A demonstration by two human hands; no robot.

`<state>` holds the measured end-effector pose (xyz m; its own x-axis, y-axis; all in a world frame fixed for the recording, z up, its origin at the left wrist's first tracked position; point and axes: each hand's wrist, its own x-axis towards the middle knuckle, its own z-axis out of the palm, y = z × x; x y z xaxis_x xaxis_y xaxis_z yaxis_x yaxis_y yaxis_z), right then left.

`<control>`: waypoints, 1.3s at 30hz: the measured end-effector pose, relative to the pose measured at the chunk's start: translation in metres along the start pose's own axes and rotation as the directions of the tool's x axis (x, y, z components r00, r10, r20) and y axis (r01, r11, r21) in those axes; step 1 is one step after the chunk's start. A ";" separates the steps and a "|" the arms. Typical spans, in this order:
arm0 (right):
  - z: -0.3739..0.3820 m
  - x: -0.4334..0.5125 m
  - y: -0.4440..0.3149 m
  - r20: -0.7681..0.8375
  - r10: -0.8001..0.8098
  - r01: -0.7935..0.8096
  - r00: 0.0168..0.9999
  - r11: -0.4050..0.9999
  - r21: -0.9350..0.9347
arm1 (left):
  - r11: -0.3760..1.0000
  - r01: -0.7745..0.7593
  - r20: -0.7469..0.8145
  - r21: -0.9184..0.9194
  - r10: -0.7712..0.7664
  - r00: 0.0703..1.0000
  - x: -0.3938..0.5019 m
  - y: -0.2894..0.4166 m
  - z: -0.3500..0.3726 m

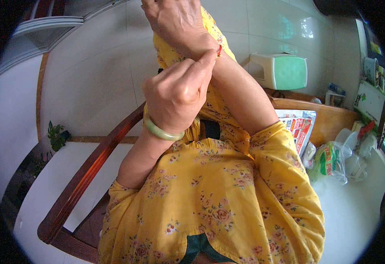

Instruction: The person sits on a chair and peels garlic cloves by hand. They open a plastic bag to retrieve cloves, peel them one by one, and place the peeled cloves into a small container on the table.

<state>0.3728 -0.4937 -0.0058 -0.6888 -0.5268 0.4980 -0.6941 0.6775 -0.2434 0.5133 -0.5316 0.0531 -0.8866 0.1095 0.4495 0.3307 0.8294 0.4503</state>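
Note:
Below the right wrist, my left hand [179, 94] is curled, its index fingertip and thumb side meeting at a red cord bracelet [219, 51]. The thumb itself is mostly hidden. A pale green bangle [163, 132] circles my left wrist. At the top edge, my right hand [176, 19] lies back upward, and its fingers run out of the frame, so what they do is hidden. The bracelet sits around my right wrist. Both forearms come out of yellow floral sleeves [278, 158], over yellow floral clothing on the lap.
A curved dark wooden chair arm [90, 161] stands at left, near a potted plant [56, 135]. A white stool with a green top [290, 72] is on the tiled floor at upper right. Printed paper [298, 127] and plastic bags [331, 161] lie at right, by a wooden edge [324, 114].

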 end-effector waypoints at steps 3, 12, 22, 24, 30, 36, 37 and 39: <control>-0.001 -0.002 -0.002 -0.047 0.004 -0.003 0.999 1.000 0.022 | 1.000 -0.023 -0.074 0.008 0.023 0.997 0.008 -0.004 0.004; 0.007 -0.002 -0.001 -0.072 0.010 -0.010 0.997 1.000 0.010 | 0.993 0.053 -0.106 -0.103 -0.064 0.992 0.015 -0.001 -0.006; 0.000 -0.003 -0.001 -0.100 0.005 -0.001 0.995 0.999 0.037 | 0.992 -0.003 0.039 0.130 -0.002 0.999 -0.002 0.008 -0.003; 0.001 -0.004 -0.002 -0.103 -0.002 0.006 0.995 0.999 0.031 | 1.000 -0.001 -0.008 0.026 0.001 1.000 -0.003 0.005 0.001; 0.005 -0.003 0.000 -0.045 0.007 -0.004 0.999 0.999 0.052 | 0.999 -0.007 -0.004 -0.052 0.007 1.000 0.013 0.001 0.000; 0.003 -0.004 0.000 -0.068 0.044 -0.037 0.997 0.995 0.097 | 0.993 0.075 -0.014 -0.086 -0.077 0.997 0.014 0.005 -0.009; 0.002 -0.003 0.000 -0.063 0.049 -0.043 0.997 0.994 0.102 | 0.993 0.111 -0.025 -0.033 -0.112 0.993 0.016 0.008 -0.012; 0.001 -0.004 -0.001 -0.063 0.045 -0.038 0.997 0.994 0.100 | 0.996 0.083 -0.007 0.015 -0.083 0.997 0.009 0.005 -0.007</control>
<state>0.3758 -0.4926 -0.0082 -0.7046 -0.4628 0.5379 -0.6847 0.6425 -0.3442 0.5092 -0.5306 0.0643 -0.9086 0.0369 0.4161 0.2513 0.8439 0.4739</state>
